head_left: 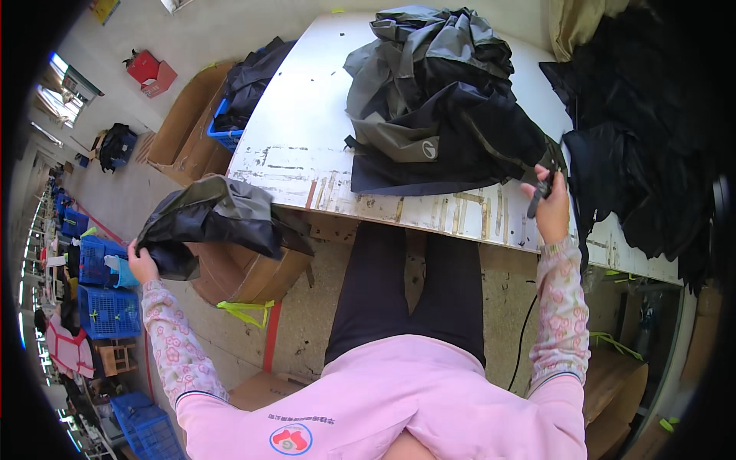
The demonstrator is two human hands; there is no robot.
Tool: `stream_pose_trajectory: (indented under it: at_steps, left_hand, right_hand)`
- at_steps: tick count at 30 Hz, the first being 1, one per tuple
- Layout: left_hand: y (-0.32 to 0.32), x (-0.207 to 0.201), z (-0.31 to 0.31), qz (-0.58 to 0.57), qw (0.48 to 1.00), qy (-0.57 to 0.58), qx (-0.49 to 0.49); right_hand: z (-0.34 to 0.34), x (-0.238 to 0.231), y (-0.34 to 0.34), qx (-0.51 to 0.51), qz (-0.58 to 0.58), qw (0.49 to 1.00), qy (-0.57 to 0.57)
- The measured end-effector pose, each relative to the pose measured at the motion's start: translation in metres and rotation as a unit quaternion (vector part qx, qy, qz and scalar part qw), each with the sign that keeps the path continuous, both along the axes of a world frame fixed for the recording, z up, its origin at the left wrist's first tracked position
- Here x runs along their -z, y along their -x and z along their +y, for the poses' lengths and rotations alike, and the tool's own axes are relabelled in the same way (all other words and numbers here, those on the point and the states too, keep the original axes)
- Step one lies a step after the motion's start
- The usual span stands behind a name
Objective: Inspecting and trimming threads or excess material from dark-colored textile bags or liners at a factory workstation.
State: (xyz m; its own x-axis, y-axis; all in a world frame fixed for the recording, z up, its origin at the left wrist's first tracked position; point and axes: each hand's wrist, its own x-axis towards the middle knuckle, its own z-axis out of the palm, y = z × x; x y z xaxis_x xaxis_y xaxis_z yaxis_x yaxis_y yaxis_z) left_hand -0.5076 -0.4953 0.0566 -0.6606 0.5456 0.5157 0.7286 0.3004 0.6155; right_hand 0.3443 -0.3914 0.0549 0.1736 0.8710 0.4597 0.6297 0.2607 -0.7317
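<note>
My left hand (144, 265) is closed on the edge of a black and grey garment (218, 211), held out to the left over an open cardboard box (253, 276). The cloth hangs in folds and hides part of the box. In my right hand (553, 211), at the table's front right edge, is a small black tool (539, 198) that looks like thread snips. Just beyond that hand lies the end of a heap of grey and black garments (437, 107), piled on the white table (299, 115).
Dark cloth (644, 146) is heaped high on the right. Left of the table stand a blue basket (225, 135) of dark garments and a tall cardboard box (180, 126). Blue crates (109, 310) line the far left. A black cable (524, 337) runs below the table.
</note>
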Motion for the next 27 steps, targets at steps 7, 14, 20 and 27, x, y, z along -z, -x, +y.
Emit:
stream_pose_trajectory:
  at_steps: [7,14,20,27]
  left_hand:
    - [-0.190,0.040,0.065,-0.092,0.911,0.196,0.351]
    - [-0.463,0.009,0.107,0.091,0.743,0.098,0.655]
    - [-0.549,0.014,0.130,0.213,0.724,0.123,0.645]
    - [-0.536,0.013,0.111,0.257,0.628,0.135,0.722]
  right_hand:
    - [0.081,0.007,-0.008,0.189,-0.124,0.967,0.121]
    - [0.012,-0.097,0.007,-0.087,0.121,0.985,0.090]
    - [-0.094,-0.229,-0.007,0.002,0.083,0.996,0.023]
    - [-0.145,-0.303,-0.041,-0.017,0.064,0.986,-0.155]
